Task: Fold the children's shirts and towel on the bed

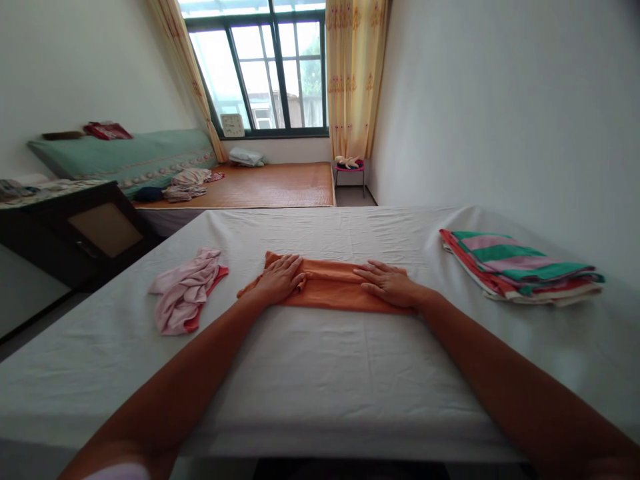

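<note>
An orange garment [333, 290], folded into a long narrow strip, lies across the middle of the white-covered table [320, 373]. My left hand [281, 279] rests flat on its left part, fingers stretched out. On its right end lies my right hand [387, 283], palm down with the fingers spread. Some of the cloth's left end sticks out crumpled beyond my left hand. What kind of garment it is cannot be made out. To the left sits a crumpled pale pink garment [183, 293] with a red part at its edge. A stack of folded clothes [525, 263], striped green and pink on top, lies at the right.
Beyond the table stands a bed with a brown mat [280, 183] and several clothes [190, 183] on it. A dark cabinet [100, 230] is at the left. A small stool [350, 167] stands by the curtain [355, 80]. The white wall [500, 113] runs along the right.
</note>
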`<state>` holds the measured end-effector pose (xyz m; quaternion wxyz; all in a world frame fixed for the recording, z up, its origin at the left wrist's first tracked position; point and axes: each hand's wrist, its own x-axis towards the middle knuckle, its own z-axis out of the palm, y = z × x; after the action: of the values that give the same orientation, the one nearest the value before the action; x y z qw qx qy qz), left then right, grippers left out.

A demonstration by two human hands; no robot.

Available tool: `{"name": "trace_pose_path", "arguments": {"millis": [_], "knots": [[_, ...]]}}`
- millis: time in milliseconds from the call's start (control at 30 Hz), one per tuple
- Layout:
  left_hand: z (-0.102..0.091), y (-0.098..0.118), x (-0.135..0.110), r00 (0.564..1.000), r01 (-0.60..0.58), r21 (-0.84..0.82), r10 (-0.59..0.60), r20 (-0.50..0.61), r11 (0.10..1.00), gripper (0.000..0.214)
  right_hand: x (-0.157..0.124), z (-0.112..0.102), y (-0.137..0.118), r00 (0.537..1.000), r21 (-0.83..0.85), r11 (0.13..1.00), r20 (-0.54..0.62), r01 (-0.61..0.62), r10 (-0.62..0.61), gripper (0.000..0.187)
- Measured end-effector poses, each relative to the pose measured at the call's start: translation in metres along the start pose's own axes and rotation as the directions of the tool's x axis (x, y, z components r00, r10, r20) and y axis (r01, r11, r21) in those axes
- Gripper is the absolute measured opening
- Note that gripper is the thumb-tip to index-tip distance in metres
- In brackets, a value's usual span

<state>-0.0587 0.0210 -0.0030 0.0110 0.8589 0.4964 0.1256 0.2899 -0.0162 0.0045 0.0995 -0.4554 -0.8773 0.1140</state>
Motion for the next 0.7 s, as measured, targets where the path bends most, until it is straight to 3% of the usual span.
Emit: {"name": "trace_pose_path", "arguments": {"millis": [133, 467, 700], "knots": [[0.009, -0.009, 0.000, 0.996, 0.069, 0.036, -0.071, 0.056, 0.997, 0.068, -0.003, 0.000, -0.001, 0.999, -0.021, 0.999, 0.032, -0.032, 0.033, 0.057], [-0.004, -0.022, 0.000, 0.969, 0.239, 0.078, -0.242, 0.042, 0.968, 0.062, -0.005, -0.002, -0.009, 0.997, -0.062, 0.996, 0.046, -0.066, 0.069, 0.059], [-0.007, -0.030, -0.002, 0.966, 0.253, 0.066, -0.256, 0.040, 0.965, 0.060, -0.002, -0.001, -0.009, 0.997, -0.087, 0.994, 0.018, -0.071, 0.073, 0.058]]}}
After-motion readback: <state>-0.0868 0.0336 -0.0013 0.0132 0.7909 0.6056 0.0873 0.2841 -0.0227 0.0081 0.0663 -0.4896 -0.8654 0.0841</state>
